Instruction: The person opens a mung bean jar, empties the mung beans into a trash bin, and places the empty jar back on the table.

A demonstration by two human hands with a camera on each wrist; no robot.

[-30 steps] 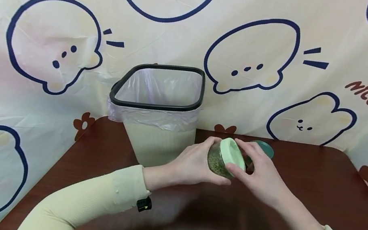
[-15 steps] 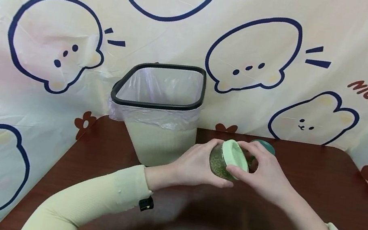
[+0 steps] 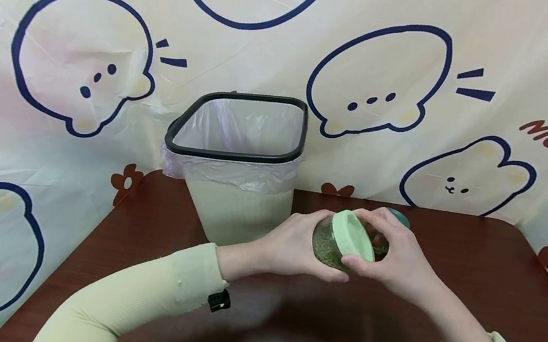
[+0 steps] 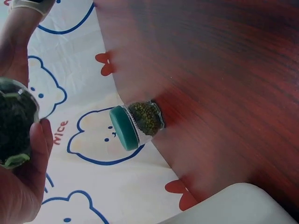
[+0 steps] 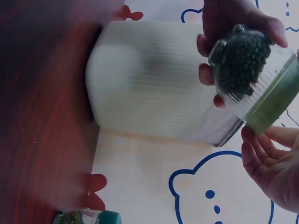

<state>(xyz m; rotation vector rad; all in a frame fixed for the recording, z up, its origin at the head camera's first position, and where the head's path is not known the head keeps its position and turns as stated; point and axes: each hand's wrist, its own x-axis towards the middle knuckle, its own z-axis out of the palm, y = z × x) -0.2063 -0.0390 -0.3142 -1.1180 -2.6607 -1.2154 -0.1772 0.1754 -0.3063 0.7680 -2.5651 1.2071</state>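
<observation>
In the head view my left hand (image 3: 288,246) grips a clear jar (image 3: 325,246) of small green beans, held tilted above the table. My right hand (image 3: 405,261) holds its pale green lid (image 3: 352,235) by the edge, thumb at the near side and fingers at the far side. The lid sits on the jar's mouth. From the right wrist view, the beans lie in the jar (image 5: 243,63) towards its base. Behind the right hand stands a second jar with a teal lid (image 3: 400,218), mostly hidden; the left wrist view shows green beans (image 4: 145,117) inside it.
A cream trash bin (image 3: 239,214) with a black rim and a plastic liner stands at the back left of the dark red-brown table (image 3: 480,281). A printed cloth (image 3: 250,57) hangs directly behind the table. The bin is close to the left hand.
Both hands and the jar have shifted slightly right and down. The lid has turned to face a little more to the right, and the right hand's fingers have moved along its edge.
</observation>
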